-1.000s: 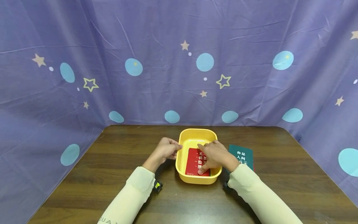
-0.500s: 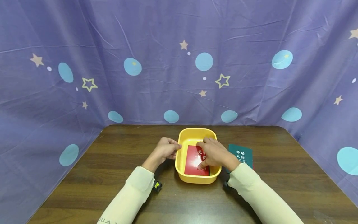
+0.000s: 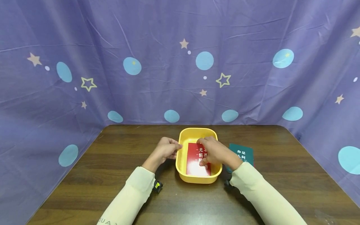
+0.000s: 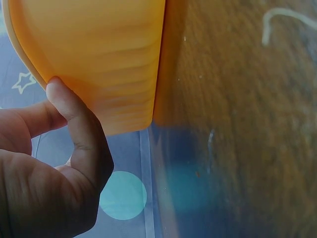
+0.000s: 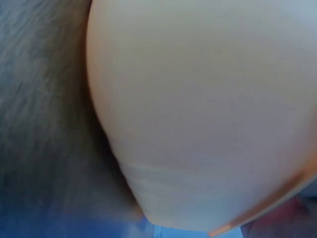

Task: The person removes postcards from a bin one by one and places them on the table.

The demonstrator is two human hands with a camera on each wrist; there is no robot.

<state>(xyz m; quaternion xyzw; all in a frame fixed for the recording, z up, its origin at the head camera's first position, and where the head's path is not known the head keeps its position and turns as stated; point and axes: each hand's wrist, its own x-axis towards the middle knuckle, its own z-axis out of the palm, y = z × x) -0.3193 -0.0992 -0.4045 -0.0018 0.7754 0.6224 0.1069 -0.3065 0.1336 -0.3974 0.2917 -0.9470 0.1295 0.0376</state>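
Observation:
A yellow plastic basin (image 3: 196,179) stands on the table in the head view. Its left rim is pinched by my left hand (image 3: 166,148); the left wrist view shows that hand (image 4: 74,144) with a fingertip at the rim of the basin (image 4: 99,64). A red booklet (image 3: 193,162) with white characters is inside. My right hand (image 3: 215,153) reaches over the right rim and grips the booklet, thumb on the cover and fingers at its far edge, covering its right part. The right wrist view is filled by a pale blurred surface, with this hand's fingers hidden.
A teal booklet (image 3: 244,151) with white characters lies right of the basin, partly behind the right forearm. Black wrist devices show under both sleeves. A purple curtain (image 3: 157,97) with stars and dots hangs behind the brown wooden table (image 3: 126,143).
The red booklet's far edge has risen and glare has shifted over its cover. My right thumb has moved away from the near edge. The left hand stays on the rim.

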